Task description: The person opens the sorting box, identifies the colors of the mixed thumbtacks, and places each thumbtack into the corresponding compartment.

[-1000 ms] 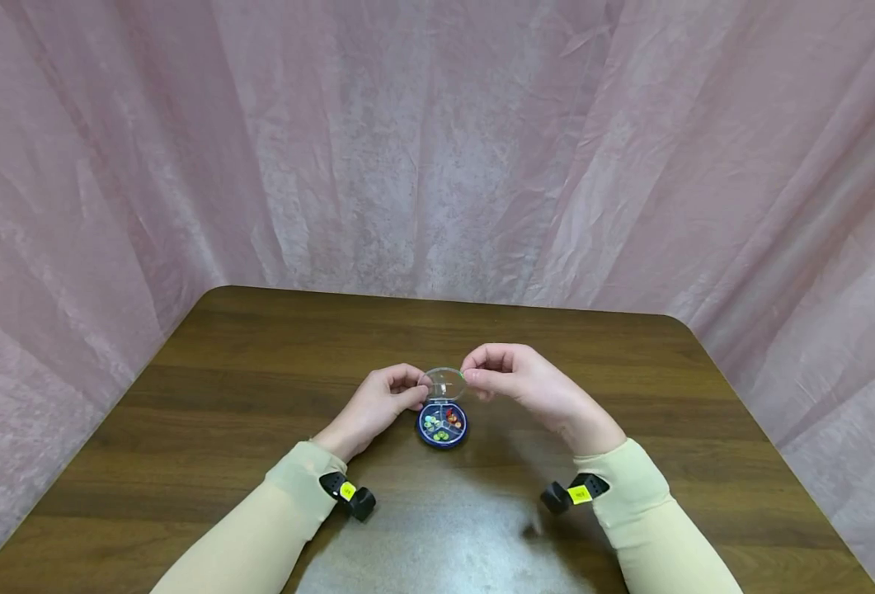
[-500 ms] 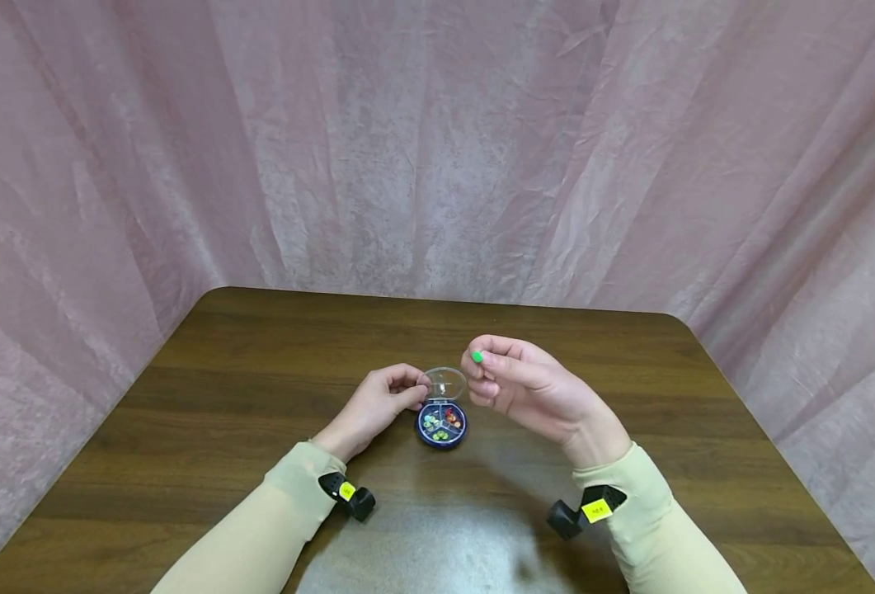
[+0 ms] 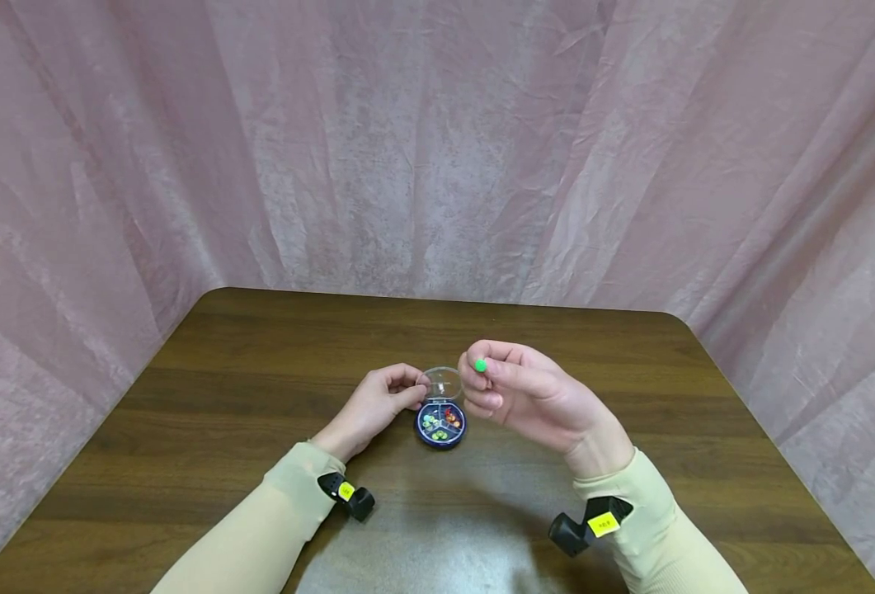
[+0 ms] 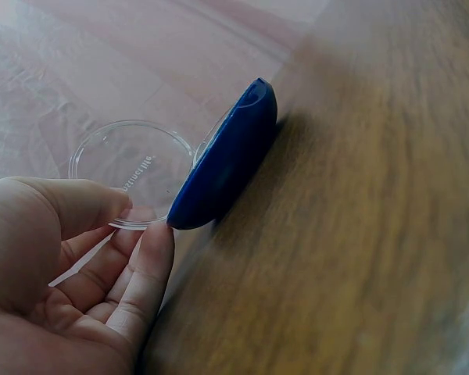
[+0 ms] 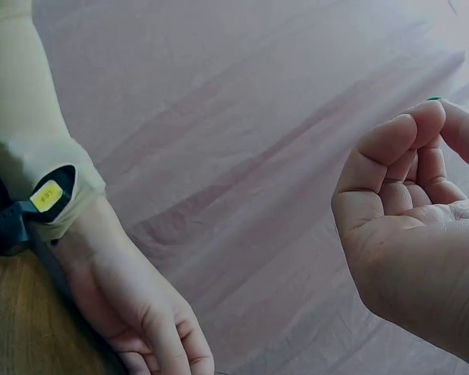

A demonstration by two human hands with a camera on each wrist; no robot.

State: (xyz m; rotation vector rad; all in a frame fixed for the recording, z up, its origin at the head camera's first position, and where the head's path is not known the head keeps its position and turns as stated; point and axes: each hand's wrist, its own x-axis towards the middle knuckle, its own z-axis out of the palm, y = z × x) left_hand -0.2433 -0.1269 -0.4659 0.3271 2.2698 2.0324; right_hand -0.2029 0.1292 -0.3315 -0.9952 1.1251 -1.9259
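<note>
A round blue pill case (image 3: 440,441) with three compartments stands on the table, its clear lid (image 4: 133,164) raised on the hinge. Small coloured pieces, bluish-white, red-orange and yellow-green, fill the compartments. My left hand (image 3: 381,404) pinches the lid at its left edge between thumb and fingers; in the left wrist view a fingertip lies right at the case's rim. Between thumb and index finger, my right hand (image 3: 529,396) pinches a small round green disc (image 3: 481,365) just right of the lid. Only a thin green edge of it shows in the right wrist view.
The brown wooden table (image 3: 244,346) carries the case near its middle. Pink curtains (image 3: 422,148) hang behind and at both sides. A black camera (image 3: 578,528) is strapped to each wrist over light sleeves.
My right hand has drawn back from the lid's right edge and turned, so the green disc now faces the head camera. The left hand and the case have stayed put.
</note>
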